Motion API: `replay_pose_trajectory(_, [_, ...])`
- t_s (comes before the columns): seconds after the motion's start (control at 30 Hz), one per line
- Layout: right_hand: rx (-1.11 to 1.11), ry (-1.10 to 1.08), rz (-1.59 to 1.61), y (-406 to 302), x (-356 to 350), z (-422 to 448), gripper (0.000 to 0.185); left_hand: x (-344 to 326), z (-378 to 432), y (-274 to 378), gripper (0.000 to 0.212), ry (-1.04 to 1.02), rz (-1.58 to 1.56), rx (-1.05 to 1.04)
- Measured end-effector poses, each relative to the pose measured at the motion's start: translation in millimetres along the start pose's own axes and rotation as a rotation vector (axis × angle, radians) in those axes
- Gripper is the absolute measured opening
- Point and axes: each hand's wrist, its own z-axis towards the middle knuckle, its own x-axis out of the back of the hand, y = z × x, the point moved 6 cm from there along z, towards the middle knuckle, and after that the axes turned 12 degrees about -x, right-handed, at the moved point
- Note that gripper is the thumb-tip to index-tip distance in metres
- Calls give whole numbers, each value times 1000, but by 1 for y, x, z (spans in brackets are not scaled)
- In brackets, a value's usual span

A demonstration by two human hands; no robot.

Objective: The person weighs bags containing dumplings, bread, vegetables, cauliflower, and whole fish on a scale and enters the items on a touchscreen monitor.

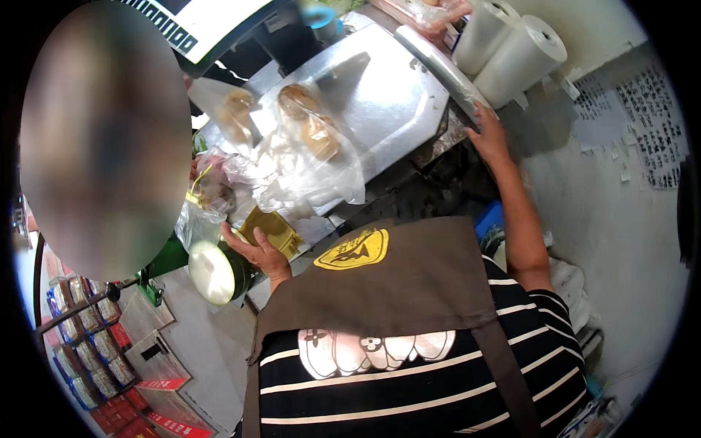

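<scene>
At the right, my right hand [486, 131] touches the lower end of a plastic film roll [438, 68] lying along the edge of a metal scale tray [383, 104]. My left hand [257, 249], fingers apart, is beside a cut green-rinded melon or gourd [212, 272] and a yellow packet [271, 230]. Clear plastic bags [296, 169] lie on the tray, with brown, roundish produce [298, 101] inside. Another clear bag [236, 115] with similar produce is farther left. Nearer my left hand is a bag holding something dark [216, 197].
Two upright rolls of plastic bags [520, 60] stand behind the film roll. A bright screen [211, 16] and a blue container [320, 19] are at the back. Another person's blurred shape is at the left. Packaged goods [90, 328] fill shelves at the lower left.
</scene>
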Motion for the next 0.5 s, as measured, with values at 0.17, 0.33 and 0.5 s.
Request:
replay_pose_trajectory(0.17, [93,-12,56,-4,-36,-2,57,-7,59,54,99,-105,-182,-224])
replay_pose_trajectory(0.33, [51,-59,133,-8,-43,-12,47,-17,88,65,97,-193,-212,-266])
replay_pose_trajectory(0.5, [135,34,5,-21,-39,-17,19,-65,110,29,92,-486,-217,-264])
